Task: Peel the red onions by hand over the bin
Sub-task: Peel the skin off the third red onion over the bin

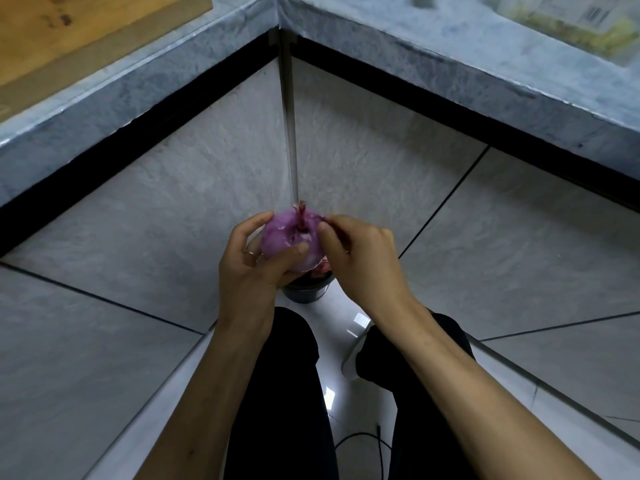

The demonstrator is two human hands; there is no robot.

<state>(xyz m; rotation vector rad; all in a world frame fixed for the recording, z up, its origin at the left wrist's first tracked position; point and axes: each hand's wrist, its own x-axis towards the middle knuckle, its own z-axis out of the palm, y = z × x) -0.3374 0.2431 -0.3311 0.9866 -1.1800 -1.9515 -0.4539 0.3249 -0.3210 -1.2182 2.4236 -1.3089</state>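
Observation:
A mostly peeled purple red onion (289, 235) with a dark red stem tip pointing up is held in front of me. My left hand (252, 268) grips it from the left, thumb across its lower front. My right hand (360, 261) pinches a thin strip of dark red skin at the onion's upper right side. Directly below the onion stands a small dark bin (308, 289), mostly hidden by my hands, with pinkish peel scraps showing at its rim.
Grey marble counters (138, 98) meet in a corner above tiled cabinet fronts. A wooden board (69, 26) lies on the left counter, and a plastic package (571, 26) on the right one. My dark-trousered legs and a black cable (363, 441) are on the white floor.

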